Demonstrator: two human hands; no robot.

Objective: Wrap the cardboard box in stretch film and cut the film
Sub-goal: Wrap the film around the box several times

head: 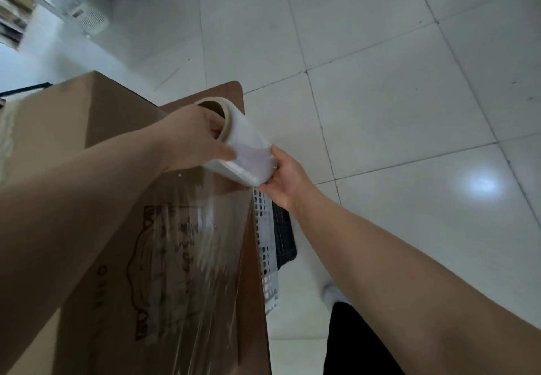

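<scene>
I take this for a packing or stock room. The roll of stretch film [248, 152] in my fingers [225, 152] and the big cardboard box [87, 140] on the brown worktop [234, 93] beside them suggest it. Just below my fingers, perforated plastic crates [265, 228] stand on a glossy white tiled floor [380, 111]. Far beyond are blurred, loaded shelves [14, 17].

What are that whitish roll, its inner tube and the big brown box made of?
The roll looks like thin plastic film, glossy and milky where layered; the sheet drawn over the box is see-through and wrinkled. Its inner tube seems matte tan cardboard. The box looks like plain brown cardboard, dull, with printed marks.
</scene>
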